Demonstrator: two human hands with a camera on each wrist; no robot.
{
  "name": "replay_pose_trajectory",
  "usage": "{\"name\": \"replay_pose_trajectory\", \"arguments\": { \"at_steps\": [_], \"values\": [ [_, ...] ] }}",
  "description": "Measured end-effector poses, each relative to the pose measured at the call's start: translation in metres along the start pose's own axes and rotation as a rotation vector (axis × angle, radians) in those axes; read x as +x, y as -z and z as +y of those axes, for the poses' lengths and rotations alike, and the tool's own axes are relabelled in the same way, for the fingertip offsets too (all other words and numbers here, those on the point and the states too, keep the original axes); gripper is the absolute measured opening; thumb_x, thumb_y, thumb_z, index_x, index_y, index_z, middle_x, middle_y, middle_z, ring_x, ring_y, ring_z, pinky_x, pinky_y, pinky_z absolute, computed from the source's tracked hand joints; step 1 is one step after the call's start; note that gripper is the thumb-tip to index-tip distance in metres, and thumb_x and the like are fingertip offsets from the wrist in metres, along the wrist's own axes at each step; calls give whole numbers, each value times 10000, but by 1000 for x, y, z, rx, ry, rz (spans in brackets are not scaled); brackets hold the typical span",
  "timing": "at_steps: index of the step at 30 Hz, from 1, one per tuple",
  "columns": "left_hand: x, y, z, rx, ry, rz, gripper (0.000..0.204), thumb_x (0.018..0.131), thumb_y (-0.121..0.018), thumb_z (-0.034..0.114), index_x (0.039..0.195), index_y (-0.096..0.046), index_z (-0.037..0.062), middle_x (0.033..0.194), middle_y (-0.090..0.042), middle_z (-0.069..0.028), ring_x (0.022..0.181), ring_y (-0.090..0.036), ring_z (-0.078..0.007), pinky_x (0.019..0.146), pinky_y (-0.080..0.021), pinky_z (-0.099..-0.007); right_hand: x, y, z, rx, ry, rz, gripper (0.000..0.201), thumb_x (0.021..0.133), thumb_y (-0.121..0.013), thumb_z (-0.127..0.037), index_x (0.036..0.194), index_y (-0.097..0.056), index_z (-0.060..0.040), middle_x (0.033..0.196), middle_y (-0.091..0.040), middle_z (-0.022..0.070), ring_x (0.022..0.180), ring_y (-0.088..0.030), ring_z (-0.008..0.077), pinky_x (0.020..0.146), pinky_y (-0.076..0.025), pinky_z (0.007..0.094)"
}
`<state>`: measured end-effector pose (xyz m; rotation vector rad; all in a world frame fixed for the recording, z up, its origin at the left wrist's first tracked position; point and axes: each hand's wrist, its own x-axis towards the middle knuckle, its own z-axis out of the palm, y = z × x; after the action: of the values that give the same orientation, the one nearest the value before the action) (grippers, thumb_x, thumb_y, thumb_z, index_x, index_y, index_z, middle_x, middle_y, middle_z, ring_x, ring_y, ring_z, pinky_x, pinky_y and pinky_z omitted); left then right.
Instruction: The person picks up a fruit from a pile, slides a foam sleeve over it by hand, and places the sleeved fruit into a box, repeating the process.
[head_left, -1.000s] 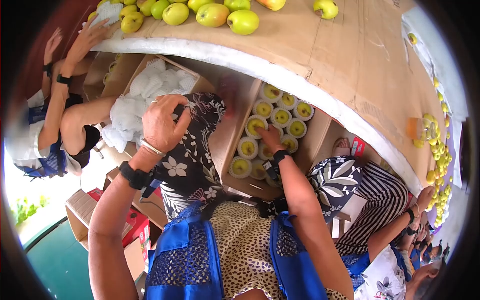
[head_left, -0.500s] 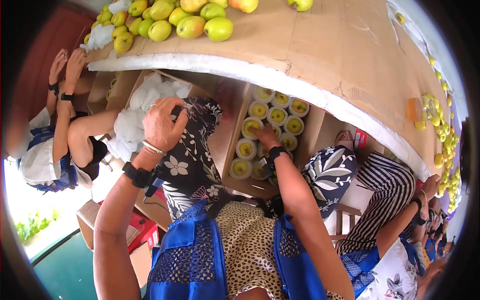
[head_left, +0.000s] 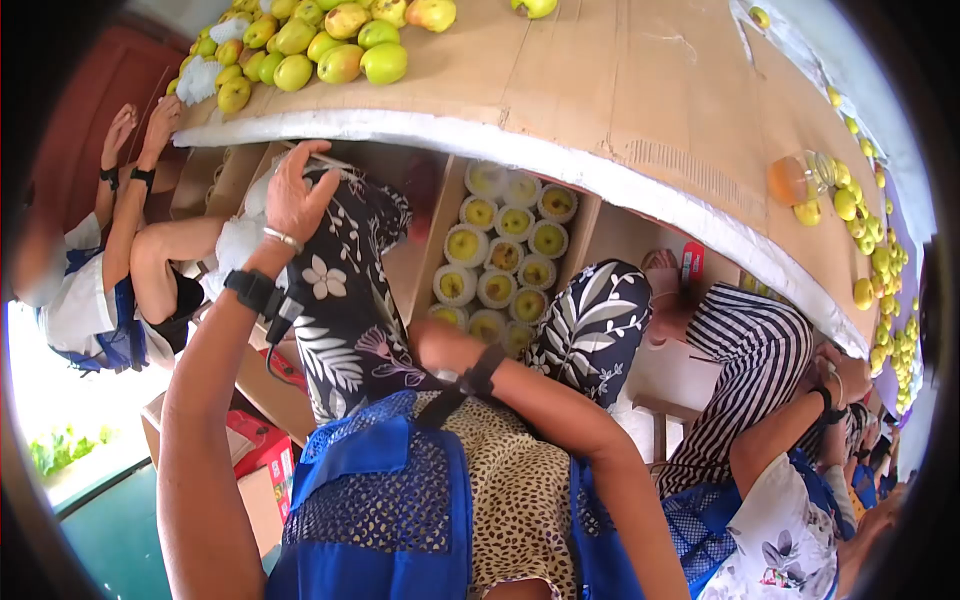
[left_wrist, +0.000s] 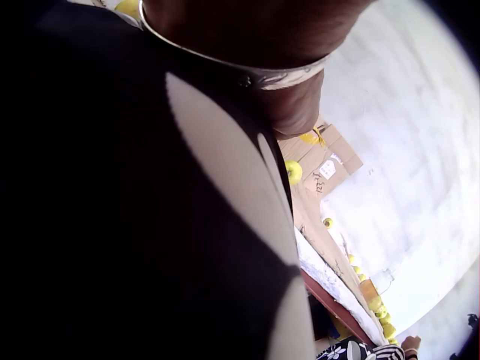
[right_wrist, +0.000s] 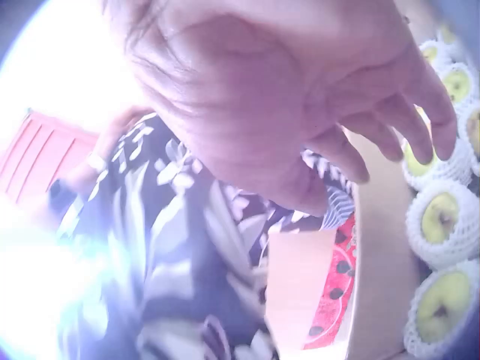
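Many white-netted yellow-green fruits [head_left: 497, 288]

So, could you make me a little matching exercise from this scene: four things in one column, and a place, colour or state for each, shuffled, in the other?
Things
1. Net-wrapped fruit
2. Bangle
3. Vest
4. Right hand

Places, colours and states
A. Blue
B. Fingers apart, holding nothing
C. In rows inside the open box
D. Around the left wrist

Right pairs: 1-C, 2-D, 3-A, 4-B
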<state>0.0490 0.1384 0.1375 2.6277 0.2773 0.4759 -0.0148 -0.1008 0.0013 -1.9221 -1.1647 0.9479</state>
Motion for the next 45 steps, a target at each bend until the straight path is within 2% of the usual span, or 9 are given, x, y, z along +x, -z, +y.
{"name": "replay_pose_trajectory", "arguments": {
  "at_steps": [1, 8, 14, 26, 29, 32, 38, 41, 45],
  "values": [
    [2, -2, -1, -2, -5, 6, 342, 726, -584, 251, 1009, -565, 61, 976, -590, -155, 930, -541, -325, 846, -406, -368, -13, -7, -2, 143, 175, 59, 205, 727, -524, -122, 790, -635, 38, 797, -609, 255, 782, -605, 396, 680, -490, 433],
    [7, -5, -12, -43, 40, 6, 377, 722, -602, 279, 1015, -564, 45, 993, -613, -149, 961, -563, -311, 859, -416, -355, -2, 12, 10, 164, -232, -83, 235, 725, -543, -175, 851, -652, -10, 897, -616, 229, 841, -597, 388, 738, -478, 429],
    [14, -5, -7, -51, 38, 2, 369, 732, -604, 274, 1018, -560, 46, 1001, -616, -137, 966, -568, -297, 867, -418, -357, 4, -16, 45, 72, -191, -89, 259, 740, -532, -181, 891, -639, -1, 922, -611, 233, 874, -592, 381, 762, -472, 416],
    [5, -3, -10, -51, 1, 48, 359, 757, -602, 254, 1050, -541, 56, 1025, -604, -134, 989, -541, -302, 885, -400, -367, -2, 3, 21, 146, -158, 50, 247, 790, -472, -142, 878, -626, 29, 887, -596, 263, 852, -581, 404, 753, -459, 442],
    [-1, -6, -7, 68, -32, 130, 343, 751, -586, 167, 1062, -544, 28, 1015, -602, -147, 973, -558, -293, 885, -412, -360, -8, 3, 23, 194, -168, 71, 243, 796, -469, -134, 896, -622, 26, 887, -594, 270, 869, -574, 410, 749, -453, 444],
    [-1, -8, 9, 198, -290, 89, 310, 718, -579, 131, 1016, -573, 47, 984, -603, -147, 953, -553, -315, 884, -412, -397, 3, 0, 21, 223, -93, 40, 242, 800, -468, -106, 966, -603, 9, 889, -593, 272, 901, -568, 411, 743, -455, 427],
    [-20, -10, 14, 292, -190, -87, 223, 706, -569, 177, 896, -597, 64, 869, -622, -101, 878, -574, -269, 868, -403, -389, 22, -19, 49, 252, -150, 39, 247, 773, -520, -74, 991, -602, 7, 934, -612, 234, 883, -596, 334, 744, -454, 359],
    [-30, -6, 11, 276, -176, -139, 172, 692, -573, 170, 828, -599, 68, 802, -618, -90, 848, -576, -260, 856, -405, -387, 21, -7, 30, 413, -213, -114, 275, 745, -589, -41, 1010, -598, 32, 957, -651, 142, 877, -587, 185, 795, -441, 316],
    [-41, -3, -6, 96, -174, 63, 130, 675, -583, 132, 786, -590, 67, 756, -608, -84, 828, -574, -252, 837, -410, -374, 21, -10, 22, 485, -228, -88, 300, 765, -606, -63, 1057, -597, 6, 961, -648, 68, 850, -558, 122, 756, -446, 284]
  ]
}}
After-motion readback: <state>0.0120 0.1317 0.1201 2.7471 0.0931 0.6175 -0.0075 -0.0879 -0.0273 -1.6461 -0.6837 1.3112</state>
